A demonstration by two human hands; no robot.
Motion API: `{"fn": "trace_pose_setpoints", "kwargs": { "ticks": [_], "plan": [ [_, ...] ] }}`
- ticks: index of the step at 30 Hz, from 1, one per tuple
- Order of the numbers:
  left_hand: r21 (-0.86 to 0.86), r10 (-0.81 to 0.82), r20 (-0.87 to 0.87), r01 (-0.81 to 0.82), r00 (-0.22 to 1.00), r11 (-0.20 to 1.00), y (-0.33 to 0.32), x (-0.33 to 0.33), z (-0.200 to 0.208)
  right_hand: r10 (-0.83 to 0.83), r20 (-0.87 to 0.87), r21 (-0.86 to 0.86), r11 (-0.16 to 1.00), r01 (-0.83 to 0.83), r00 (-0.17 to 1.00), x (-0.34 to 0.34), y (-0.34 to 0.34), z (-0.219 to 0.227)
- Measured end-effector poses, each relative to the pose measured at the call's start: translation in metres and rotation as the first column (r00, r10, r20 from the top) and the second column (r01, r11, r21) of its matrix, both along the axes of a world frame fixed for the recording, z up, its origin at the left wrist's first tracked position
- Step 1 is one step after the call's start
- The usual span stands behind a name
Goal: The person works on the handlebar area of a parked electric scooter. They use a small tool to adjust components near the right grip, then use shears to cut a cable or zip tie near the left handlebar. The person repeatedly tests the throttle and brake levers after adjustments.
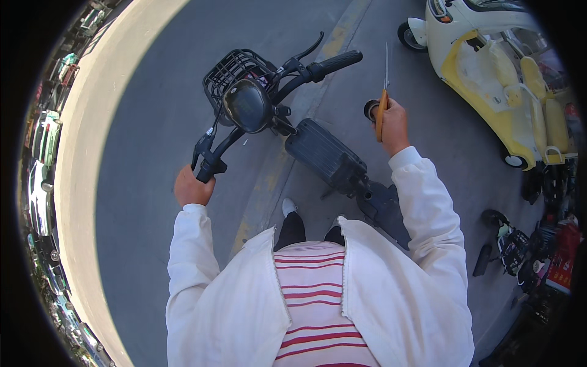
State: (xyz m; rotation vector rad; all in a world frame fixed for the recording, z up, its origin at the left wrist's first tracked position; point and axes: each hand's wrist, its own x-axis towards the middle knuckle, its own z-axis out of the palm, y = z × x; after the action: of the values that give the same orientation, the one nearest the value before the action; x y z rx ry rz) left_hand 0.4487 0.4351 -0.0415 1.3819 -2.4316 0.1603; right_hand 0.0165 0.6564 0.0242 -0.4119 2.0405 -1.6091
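The person is wearing a loose white zip-front jacket [391, 293], hanging open down the middle, its long sleeves ending in plain cuffs at the wrists of the left hand [193, 187] and right hand [395, 125]. Under it a white top with thin red horizontal stripes [315, 306] is showing, with dark trousers [293, 229] and white shoes [288, 206] below.

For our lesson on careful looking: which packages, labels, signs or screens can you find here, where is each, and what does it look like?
Red package: far right edge, beside a small black scooter; boxy, red with pale markings.
No signs or screens show elsewhere.
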Motion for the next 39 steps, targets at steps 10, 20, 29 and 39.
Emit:
{"fn": "trace_pose_setpoints", "kwargs": {
  "ticks": [10, 20, 29, 39],
  "plan": [
    [0.088, 0.017, -0.049, -0.013, 0.999, 0.996, 0.001, 0.000, -0.006, 0.309, 0.005, -0.038, 0.950, -0.309, 0.951, 0.046, -0.011, 0.032],
    [0.078, -0.048, -0.149, 0.060, 0.988, 0.995, -0.011, 0.007, -0.010, 0.389, -0.230, 0.075, 0.921, -0.382, 0.892, 0.095, -0.135, 0.100],
    [0.116, -0.096, -0.146, 0.113, 0.985, 0.987, -0.018, 0.003, -0.013, 0.200, 0.040, -0.111, 0.975, -0.194, 0.979, 0.105, -0.053, 0.036],
    [0.311, -0.122, -0.108, 0.150, 0.987, 0.938, -0.025, 0.003, -0.011, -0.570, 0.221, 0.163, 0.822, 0.546, 0.791, 0.208, 0.170, -0.078]
  ]
}}
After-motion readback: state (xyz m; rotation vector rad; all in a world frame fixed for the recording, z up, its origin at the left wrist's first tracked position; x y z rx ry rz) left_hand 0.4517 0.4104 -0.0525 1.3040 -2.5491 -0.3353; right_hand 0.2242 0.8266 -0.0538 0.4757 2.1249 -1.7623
